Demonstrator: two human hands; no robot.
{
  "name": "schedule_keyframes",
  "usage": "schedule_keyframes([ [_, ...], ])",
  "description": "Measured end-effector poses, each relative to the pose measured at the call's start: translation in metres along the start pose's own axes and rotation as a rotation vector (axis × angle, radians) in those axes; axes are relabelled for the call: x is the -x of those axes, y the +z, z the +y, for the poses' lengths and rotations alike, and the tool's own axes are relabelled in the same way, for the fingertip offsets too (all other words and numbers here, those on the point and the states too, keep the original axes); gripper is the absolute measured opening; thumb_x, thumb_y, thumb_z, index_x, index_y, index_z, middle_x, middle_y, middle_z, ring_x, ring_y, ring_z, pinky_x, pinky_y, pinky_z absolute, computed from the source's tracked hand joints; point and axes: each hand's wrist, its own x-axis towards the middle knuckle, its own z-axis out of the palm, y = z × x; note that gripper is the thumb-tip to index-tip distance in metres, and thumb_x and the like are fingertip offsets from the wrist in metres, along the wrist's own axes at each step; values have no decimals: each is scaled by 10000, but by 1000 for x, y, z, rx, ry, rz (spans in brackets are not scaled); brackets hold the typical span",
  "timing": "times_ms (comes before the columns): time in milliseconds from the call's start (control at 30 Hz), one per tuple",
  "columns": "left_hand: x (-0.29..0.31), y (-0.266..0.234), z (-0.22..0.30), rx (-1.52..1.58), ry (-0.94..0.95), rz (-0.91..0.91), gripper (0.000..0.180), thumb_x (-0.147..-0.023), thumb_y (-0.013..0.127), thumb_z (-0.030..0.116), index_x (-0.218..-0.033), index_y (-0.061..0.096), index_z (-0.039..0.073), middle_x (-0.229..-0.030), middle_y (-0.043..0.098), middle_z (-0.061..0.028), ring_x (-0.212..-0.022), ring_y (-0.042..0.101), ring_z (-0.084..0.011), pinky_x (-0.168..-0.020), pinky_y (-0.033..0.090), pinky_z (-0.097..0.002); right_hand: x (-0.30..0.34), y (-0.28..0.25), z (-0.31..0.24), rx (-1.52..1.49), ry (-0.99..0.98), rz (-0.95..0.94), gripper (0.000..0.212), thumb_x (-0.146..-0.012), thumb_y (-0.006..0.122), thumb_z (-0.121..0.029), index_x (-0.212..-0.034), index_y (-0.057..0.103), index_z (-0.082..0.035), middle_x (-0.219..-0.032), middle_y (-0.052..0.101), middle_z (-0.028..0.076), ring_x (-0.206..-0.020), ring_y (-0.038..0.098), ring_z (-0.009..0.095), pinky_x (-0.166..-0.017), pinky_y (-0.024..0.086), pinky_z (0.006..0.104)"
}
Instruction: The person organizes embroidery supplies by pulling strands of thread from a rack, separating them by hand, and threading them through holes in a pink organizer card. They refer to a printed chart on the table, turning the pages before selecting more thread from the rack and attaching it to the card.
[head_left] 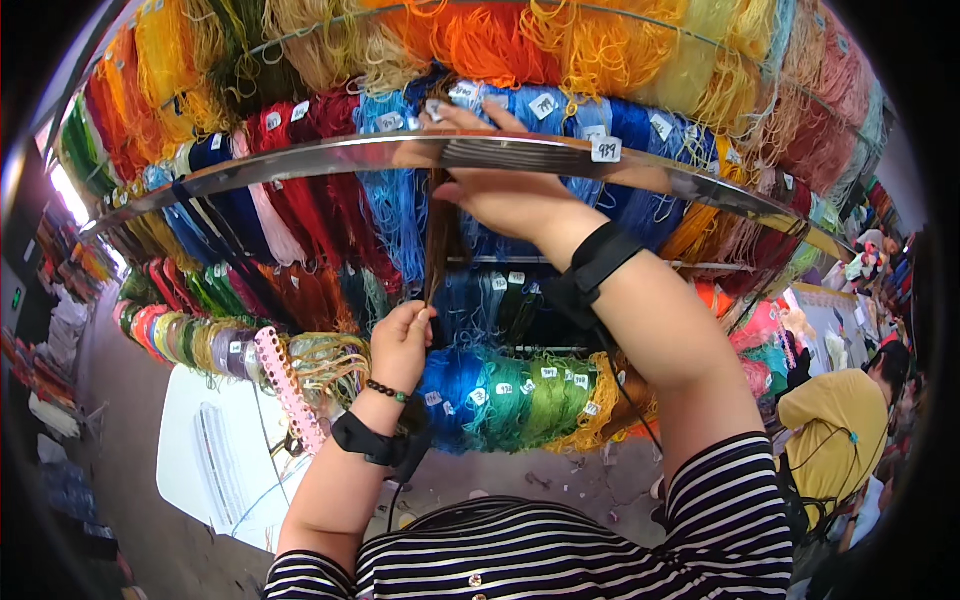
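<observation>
A skein of brown thread (438, 235) hangs down in front of the blue skeins on the rack. My left hand (399, 345) is closed on its lower part, thumb and fingers pinched together. Higher up, my right hand (510, 200) reaches to the shiny metal rail (310, 158), which crosses in front of part of it. Its fingers stretch above the rail, apart from each other, among light blue skeins (395, 205) and darker blue skeins (585, 112). The right thumb lies beside the brown thread. Part of the right palm is hidden behind the rail.
Rows of coloured skeins with white tags fill the rack, orange ones (490, 45) on top and green ones (555, 400) low down. At the left stand a white board (190, 440) and a pink strip with holes (285, 385). A person in yellow (835, 425) is at the right.
</observation>
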Motion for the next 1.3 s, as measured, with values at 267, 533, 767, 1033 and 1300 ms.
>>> schedule_keyframes([
  [267,88,-32,-7,-72,-58,42,128,-935,545,77,-905,646,5,-643,574,-6,-580,546,-89,-545,434,-236,5,13,10,232,-37,21,444,-900,597,-274,-1333,541,-192,-1456,447,-5,-1397,323,176,-1143,241,430],
  [533,224,-78,-13,-269,-317,45,125,-914,592,97,-871,653,-2,-641,581,-26,-577,544,-98,-542,434,-240,2,20,8,371,-9,42,381,-909,574,-220,-1290,559,-215,-1442,462,14,-1403,317,182,-1150,222,437],
  [767,388,-169,-15,-318,-603,170,138,-908,597,85,-835,652,-18,-602,580,-38,-533,537,-110,-514,428,-254,-3,17,-5,354,61,-21,462,-887,569,-180,-1343,499,-197,-1441,459,44,-1389,345,208,-1155,216,444],
  [1033,669,-285,-70,-640,-1352,339,182,-860,613,168,-712,661,73,-623,634,-60,-541,594,-164,-501,478,-316,-5,-3,-58,227,172,-8,442,-886,583,-263,-1306,519,-142,-1150,619,196,-1137,549,377,-965,415,485],
  [1300,611,-328,4,494,-856,875,115,-951,572,181,-988,628,87,-828,639,14,-614,544,-51,-493,378,-159,43,-37,-323,-983,524,-407,223,-857,674,-123,-1042,690,2,-929,702,95,-817,638,127,-744,500,266],
])
